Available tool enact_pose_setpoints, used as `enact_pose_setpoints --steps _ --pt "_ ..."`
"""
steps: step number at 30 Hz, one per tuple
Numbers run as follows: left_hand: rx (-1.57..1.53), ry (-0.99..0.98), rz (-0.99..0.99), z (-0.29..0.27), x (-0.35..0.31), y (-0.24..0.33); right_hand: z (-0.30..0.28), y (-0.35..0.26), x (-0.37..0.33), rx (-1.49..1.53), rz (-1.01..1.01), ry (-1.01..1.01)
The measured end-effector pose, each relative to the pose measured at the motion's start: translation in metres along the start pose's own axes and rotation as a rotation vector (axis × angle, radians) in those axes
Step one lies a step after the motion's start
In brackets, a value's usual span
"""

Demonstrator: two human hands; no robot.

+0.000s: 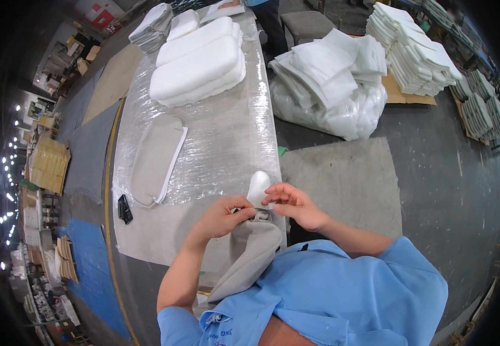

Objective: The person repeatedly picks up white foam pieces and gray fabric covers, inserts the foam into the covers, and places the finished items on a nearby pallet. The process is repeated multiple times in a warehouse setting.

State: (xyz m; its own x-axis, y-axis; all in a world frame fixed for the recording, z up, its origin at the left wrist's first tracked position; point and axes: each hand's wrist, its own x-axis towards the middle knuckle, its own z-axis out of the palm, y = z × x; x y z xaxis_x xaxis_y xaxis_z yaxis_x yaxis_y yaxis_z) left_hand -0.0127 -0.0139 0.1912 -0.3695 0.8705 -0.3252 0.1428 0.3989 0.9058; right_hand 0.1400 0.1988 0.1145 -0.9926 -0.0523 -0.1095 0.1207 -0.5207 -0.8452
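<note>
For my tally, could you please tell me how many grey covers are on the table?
2: one flat grey cover lies mid-table, left; the other cover is held by both hands at the near edge. More may be hidden.

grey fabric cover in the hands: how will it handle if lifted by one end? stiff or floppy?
Probably floppy: the grey fabric cover sags and folds from the left hand and right hand toward the person's chest. Likely light, since a fingertip pinch holds it. The white foam pad poking out of its mouth may slip free if tipped.
</note>
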Motion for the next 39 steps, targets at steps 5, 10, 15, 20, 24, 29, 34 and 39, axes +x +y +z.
enact_pose_setpoints --steps 5,10,15,20,24,29,34,39 --pt "-0.019 0.060 0.135 0.000 0.000 -0.004 -0.005 0.009 0.000 -0.004 0.178 -0.161" --pt "-0.073 -0.045 -0.108 -0.008 0.002 -0.002 0.001 0.024 0.005 0.030 0.109 -0.011" --pt "-0.116 -0.126 -0.210 -0.007 0.015 -0.007 0.008 0.034 0.006 0.010 0.048 0.200" --pt "-0.188 -0.178 -0.347 -0.013 0.025 -0.017 0.022 0.022 0.005 -0.302 0.069 0.257" --pt "-0.191 -0.187 -0.394 -0.011 0.032 -0.012 0.027 0.017 0.003 -0.328 -0.001 0.269" --pt "0.102 -0.092 -0.128 -0.009 0.036 -0.005 0.013 0.024 0.005 0.133 0.052 0.202" --pt "0.080 -0.055 -0.082 -0.009 0.036 -0.013 0.011 0.019 0.003 0.433 0.438 0.048" --pt "0.043 -0.186 -0.222 -0.015 0.043 0.006 0.005 0.029 0.005 0.267 0.290 0.142"
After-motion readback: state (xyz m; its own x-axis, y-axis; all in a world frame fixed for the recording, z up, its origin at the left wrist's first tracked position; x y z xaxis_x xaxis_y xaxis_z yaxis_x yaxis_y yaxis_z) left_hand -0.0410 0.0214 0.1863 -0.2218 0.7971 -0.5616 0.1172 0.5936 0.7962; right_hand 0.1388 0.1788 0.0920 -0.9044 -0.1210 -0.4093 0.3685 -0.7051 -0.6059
